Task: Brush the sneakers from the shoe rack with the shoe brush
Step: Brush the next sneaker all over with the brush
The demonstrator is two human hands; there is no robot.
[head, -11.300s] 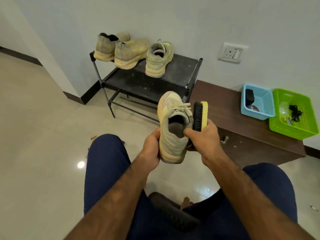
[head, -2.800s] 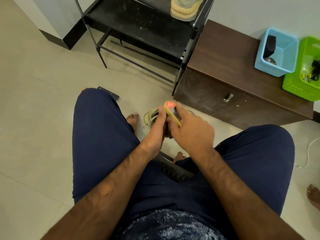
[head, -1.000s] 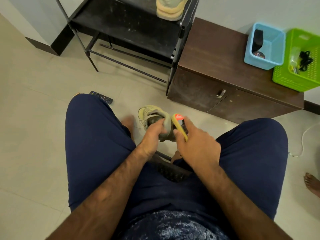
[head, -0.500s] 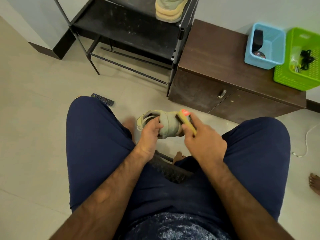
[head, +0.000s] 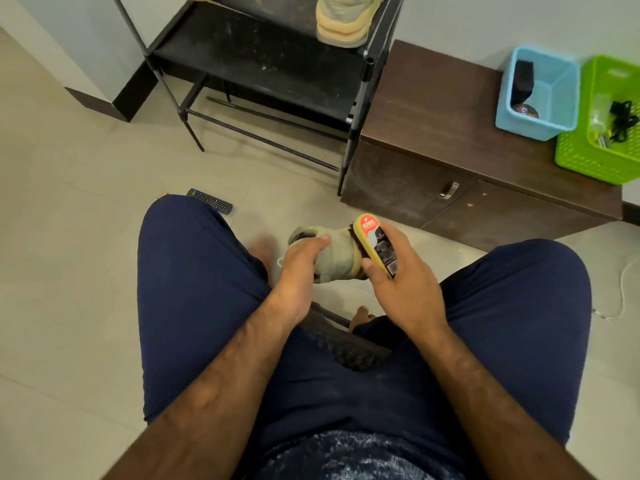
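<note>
Sneaker (head: 337, 256) held low between the knees, above the floor, its long axis running left to right. Left hand (head: 299, 268) grips its left end; right hand (head: 398, 275) holds the shoe brush (head: 375, 244) against its right end.

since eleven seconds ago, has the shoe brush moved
Yes, downward and toward the person. Then it overlapped the top edge of the brown cabinet; now the shoe brush, in the right hand, lies against the sneaker below its base.
</note>
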